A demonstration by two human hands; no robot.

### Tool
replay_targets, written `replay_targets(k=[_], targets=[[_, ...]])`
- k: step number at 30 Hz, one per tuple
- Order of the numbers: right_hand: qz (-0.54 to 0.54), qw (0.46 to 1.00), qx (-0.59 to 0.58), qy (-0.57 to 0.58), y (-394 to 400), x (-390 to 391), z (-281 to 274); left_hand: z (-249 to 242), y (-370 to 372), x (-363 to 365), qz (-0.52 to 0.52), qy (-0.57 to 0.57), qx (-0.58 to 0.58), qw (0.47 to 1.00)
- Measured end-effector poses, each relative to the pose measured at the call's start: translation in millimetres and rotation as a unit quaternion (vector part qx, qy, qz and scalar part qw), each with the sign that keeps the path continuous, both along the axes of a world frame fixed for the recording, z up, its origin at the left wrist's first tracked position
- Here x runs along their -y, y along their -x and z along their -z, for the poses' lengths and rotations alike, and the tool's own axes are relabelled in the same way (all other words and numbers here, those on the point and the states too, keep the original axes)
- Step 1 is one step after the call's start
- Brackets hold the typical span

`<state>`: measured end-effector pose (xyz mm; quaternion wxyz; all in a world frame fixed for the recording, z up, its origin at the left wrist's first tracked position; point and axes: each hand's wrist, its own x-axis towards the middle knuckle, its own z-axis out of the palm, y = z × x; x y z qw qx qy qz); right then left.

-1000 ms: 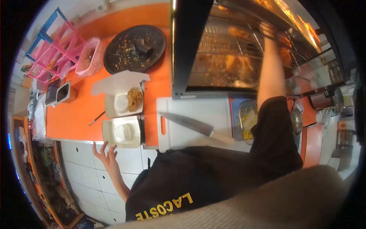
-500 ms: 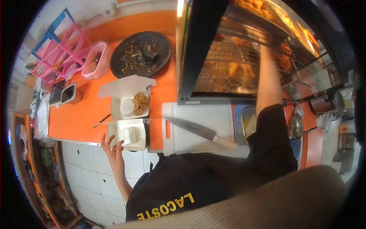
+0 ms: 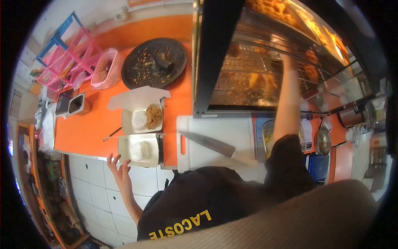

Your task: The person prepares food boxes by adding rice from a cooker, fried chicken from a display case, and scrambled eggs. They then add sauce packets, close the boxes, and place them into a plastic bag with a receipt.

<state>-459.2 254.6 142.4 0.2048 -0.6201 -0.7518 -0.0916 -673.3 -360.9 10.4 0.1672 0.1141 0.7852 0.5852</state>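
Note:
My left hand (image 3: 119, 169), fingers apart and holding nothing, hovers beside the nearer open paper box (image 3: 154, 159), which contains a white rounded mound of rice (image 3: 140, 150). Behind it, a second open paper box (image 3: 129, 128) has another rice mound (image 3: 139, 120) and a piece of fried chicken (image 3: 154, 116). My right arm reaches into the lit glass warming cabinet (image 3: 202, 93), where my right hand (image 3: 282, 45) is smeared by motion among the wire racks. Fried chicken pieces (image 3: 260, 81) lie in there. What the right fingers hold, if anything, is not clear.
A large knife (image 3: 211, 144) lies on a white cutting board (image 3: 192, 159) before the cabinet. A black round tray (image 3: 137, 74) with crumbs, a pink basket (image 3: 114, 68) and a metal container (image 3: 78, 106) stand on the orange counter. Metal trays sit right of the board.
Inside the cabinet, my right hand and forearm have shifted slightly, and the elbow is drawn a little toward the left. My left hand stays nearly in place, still open. The boxes have not moved.

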Motion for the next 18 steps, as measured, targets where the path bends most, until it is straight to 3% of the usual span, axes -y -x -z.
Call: replay_targets(k=[4, 9, 14, 18], targets=[[-0.007, 1.0, -0.009, 0.009, 8, 13, 6, 2, 6, -6, 0.04, -0.042, -0.004, 0.998], [-0.008, 0.999, -0.024, 0.033, 18, 21, 10, 16, 10, -9, 0.005, -0.012, -0.014, 1.0], [-0.013, 0.997, -0.045, 0.059, 25, 19, 10, 26, 24, 9, 0.044, 0.001, 0.023, 0.999], [-0.023, 0.995, -0.06, 0.071, 28, 18, 12, 13, 17, -2, 0.018, 0.01, 0.043, 0.999]])
